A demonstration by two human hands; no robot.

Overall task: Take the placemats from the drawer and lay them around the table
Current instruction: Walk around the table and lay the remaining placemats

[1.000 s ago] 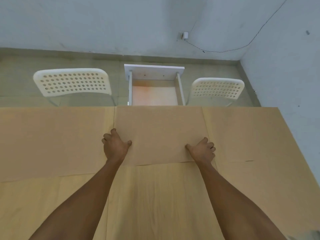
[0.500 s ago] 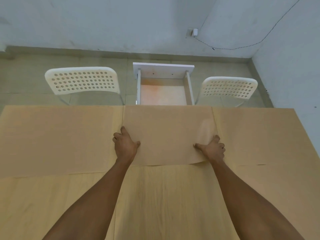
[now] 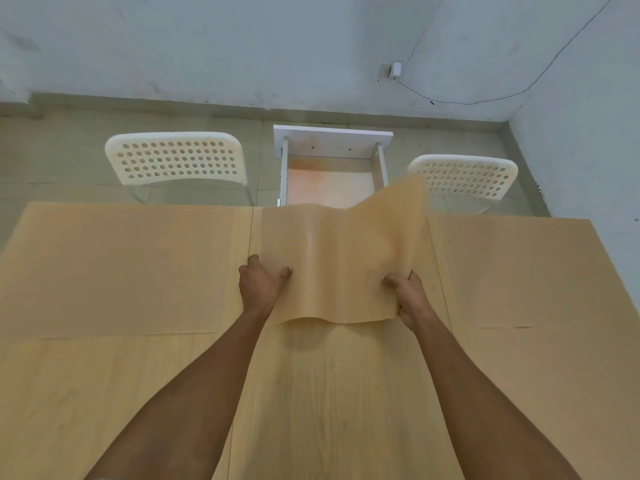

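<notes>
The middle placemat is pinched at both side edges: thumb on top, fingers of the left hand curled at its left edge, and the right hand clamped on its right edge. It's lifted off the wooden surface, rippled, far right corner flipped up. Two more placemats are laid flat either side. An open white drawer is seen between two perforated white chairs.

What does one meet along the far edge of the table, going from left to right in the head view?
Flat beige placemat → lifted, wavy beige placemat held by left hand and right hand → flat beige placemat on the right.
</notes>
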